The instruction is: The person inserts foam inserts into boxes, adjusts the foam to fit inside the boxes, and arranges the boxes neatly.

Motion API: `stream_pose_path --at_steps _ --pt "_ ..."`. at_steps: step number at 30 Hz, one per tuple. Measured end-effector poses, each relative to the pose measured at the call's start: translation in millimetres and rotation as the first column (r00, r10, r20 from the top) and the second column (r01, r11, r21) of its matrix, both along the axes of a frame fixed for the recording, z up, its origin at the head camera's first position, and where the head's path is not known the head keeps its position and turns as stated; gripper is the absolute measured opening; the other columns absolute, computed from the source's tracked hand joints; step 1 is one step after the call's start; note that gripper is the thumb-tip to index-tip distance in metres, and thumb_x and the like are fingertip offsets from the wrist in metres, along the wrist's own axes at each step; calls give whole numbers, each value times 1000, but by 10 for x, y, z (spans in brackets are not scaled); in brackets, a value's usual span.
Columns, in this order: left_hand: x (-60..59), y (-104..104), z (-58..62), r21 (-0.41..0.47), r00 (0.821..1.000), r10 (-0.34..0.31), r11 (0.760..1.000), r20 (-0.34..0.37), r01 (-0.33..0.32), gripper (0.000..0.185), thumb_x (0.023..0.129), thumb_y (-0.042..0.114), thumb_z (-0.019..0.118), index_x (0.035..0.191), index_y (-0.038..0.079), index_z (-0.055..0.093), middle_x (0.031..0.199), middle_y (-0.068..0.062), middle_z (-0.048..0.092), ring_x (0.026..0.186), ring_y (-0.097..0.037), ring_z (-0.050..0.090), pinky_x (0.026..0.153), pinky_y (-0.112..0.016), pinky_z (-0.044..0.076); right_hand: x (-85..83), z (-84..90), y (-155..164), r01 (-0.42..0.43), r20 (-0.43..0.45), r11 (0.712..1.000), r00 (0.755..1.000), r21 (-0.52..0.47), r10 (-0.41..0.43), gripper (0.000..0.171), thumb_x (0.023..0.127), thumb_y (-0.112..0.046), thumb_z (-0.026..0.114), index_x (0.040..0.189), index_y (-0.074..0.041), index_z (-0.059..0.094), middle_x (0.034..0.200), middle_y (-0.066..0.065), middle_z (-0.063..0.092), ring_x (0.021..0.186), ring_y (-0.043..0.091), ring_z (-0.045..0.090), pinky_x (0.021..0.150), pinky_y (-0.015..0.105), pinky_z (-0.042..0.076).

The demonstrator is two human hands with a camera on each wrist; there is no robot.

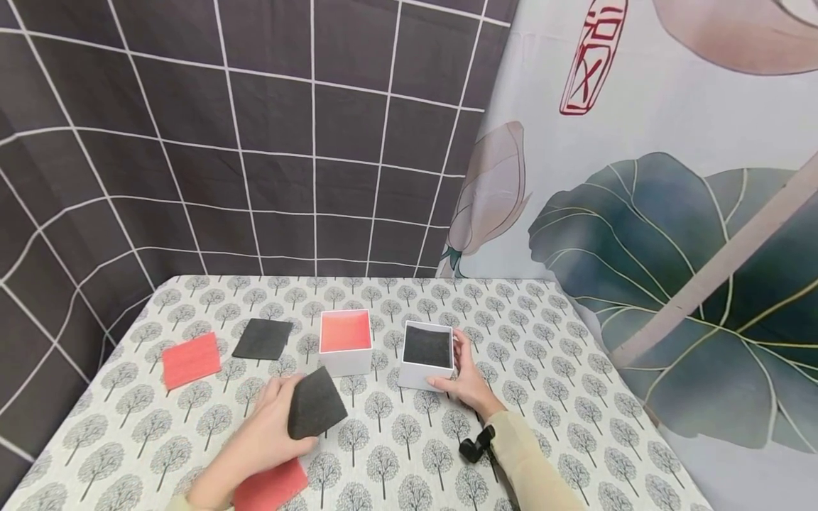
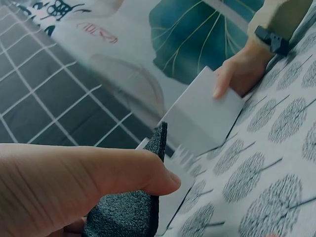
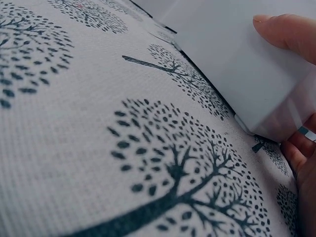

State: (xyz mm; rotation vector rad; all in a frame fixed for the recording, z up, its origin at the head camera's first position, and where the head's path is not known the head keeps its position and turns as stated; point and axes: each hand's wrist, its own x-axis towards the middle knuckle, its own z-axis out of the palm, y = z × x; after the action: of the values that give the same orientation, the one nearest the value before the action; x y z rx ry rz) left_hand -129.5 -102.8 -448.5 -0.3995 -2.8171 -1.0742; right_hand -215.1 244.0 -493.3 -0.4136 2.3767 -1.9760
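Left grip [image 1: 271, 426] around black foam square [image 1: 315, 406]

Only one piece of writing is showing anywhere: a red seal stamp [image 1: 593, 57] printed on the lotus-patterned wall cloth [image 1: 671, 213], hanging high above and beyond the right hand [image 1: 465, 376]. Its red characters are sitting inside a tall frame, but they are too stylised to make out. In the left wrist view the same stamp [image 2: 97, 32] is appearing blurred, with dark brush characters [image 2: 59, 8] near it, equally unreadable. Nothing else is carrying legible text, numbers or brands.
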Motion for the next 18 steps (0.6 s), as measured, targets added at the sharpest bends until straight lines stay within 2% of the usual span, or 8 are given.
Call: stream_pose_path --at_steps 5,11,14,18 --pt "-31 162 19 11 999 -45 999 15 45 95 52 21 83 136 8 40 121 -8 44 100 -22 44 76 -43 49 9 0 2 0 -3 1000 1000 6 0 102 68 6 76 145 -7 9 135 22 37 115 31 45 97 40 40" --pt "-68 354 55 28 993 -107 994 44 106 92 52 18 81 135 8 42 121 -5 44 105 -21 45 78 -47 51 8 -2 5 0 -34 1000 999 19 1 101 69 6 75 144 -4 9 133 23 38 111 26 48 93 34 43" --pt "-89 435 62 28 989 -133 991 56 132 92 53 18 81 135 9 42 122 -4 45 106 -21 45 76 -48 51 5 2 -1 -2 -38 1000 999 17 3 100 69 6 75 144 -4 10 133 23 39 112 29 47 93 37 43" --pt "-127 519 57 62 979 -204 977 30 202 90 53 17 81 134 7 43 118 -4 45 105 -21 43 80 -46 48 4 4 -2 -9 -47 1000 999 14 10 100 69 6 75 144 -5 10 131 23 39 110 31 47 93 39 44"
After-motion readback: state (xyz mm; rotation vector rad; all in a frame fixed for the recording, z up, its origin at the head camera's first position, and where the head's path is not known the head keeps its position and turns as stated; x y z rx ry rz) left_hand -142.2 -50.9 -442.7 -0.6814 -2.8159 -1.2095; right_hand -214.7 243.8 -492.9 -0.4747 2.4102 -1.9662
